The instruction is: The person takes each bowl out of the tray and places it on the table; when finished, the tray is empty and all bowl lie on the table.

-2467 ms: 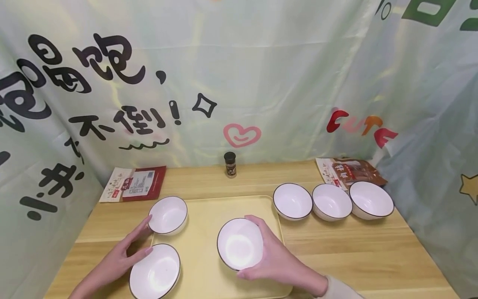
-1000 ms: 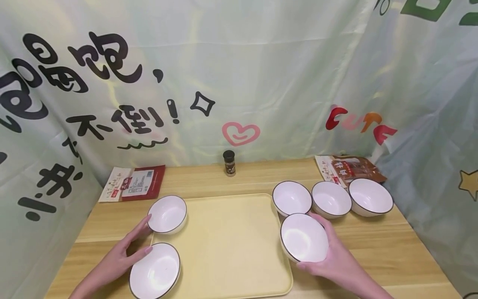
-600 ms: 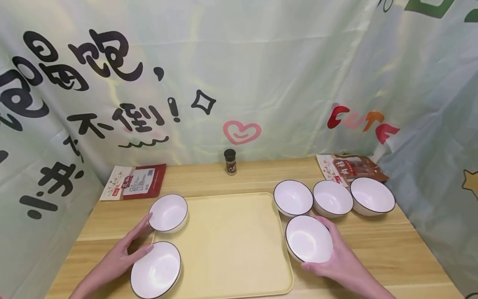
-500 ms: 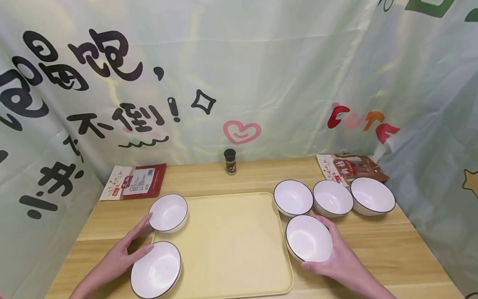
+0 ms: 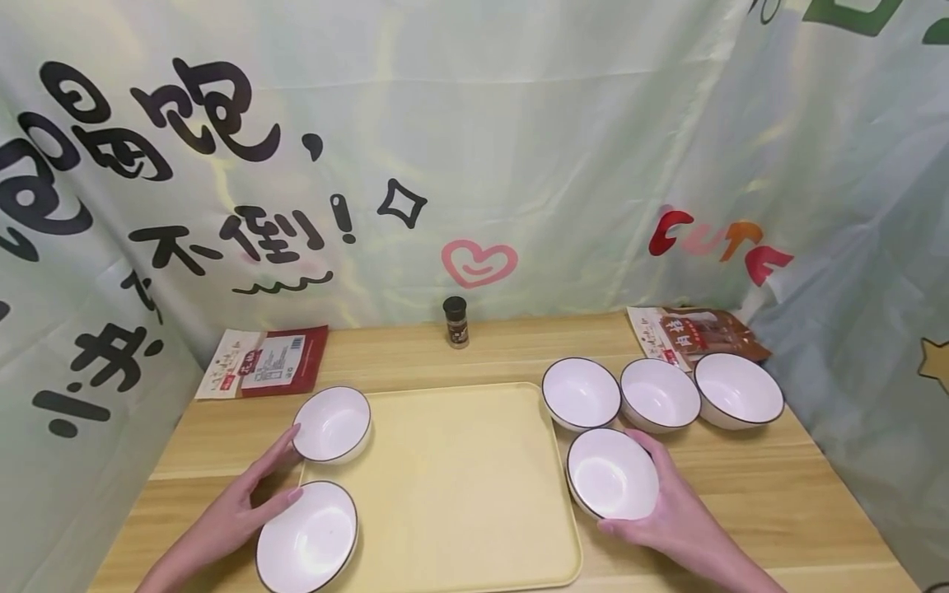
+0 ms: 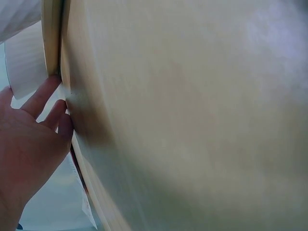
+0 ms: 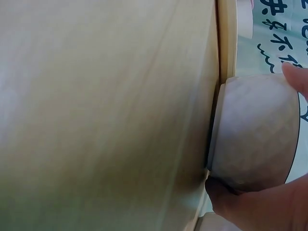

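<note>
My right hand (image 5: 675,515) grips a white bowl (image 5: 614,475) with a thin dark rim, beside the right edge of the yellow tray (image 5: 460,486). In the right wrist view this bowl (image 7: 257,132) stands upright between thumb and fingers, its foot right at the wooden surface. My left hand (image 5: 230,515) lies spread at the tray's left side. Its thumb touches the rim of the near left bowl (image 5: 310,539), and a fingertip meets the far left bowl (image 5: 334,424). The left wrist view shows that hand (image 6: 33,144) with its fingertips at the table's surface.
Three more bowls stand in a row at the right: one (image 5: 582,395) by the tray's corner, one in the middle (image 5: 660,395), and one (image 5: 739,391) farthest right. At the back are a red packet (image 5: 270,362), a spice jar (image 5: 455,323) and a brown packet (image 5: 700,333).
My right hand has carried its bowl from over the middle of the tray to the right, beside the tray's edge. In the last half second it has stayed there. The left hand has kept its place.
</note>
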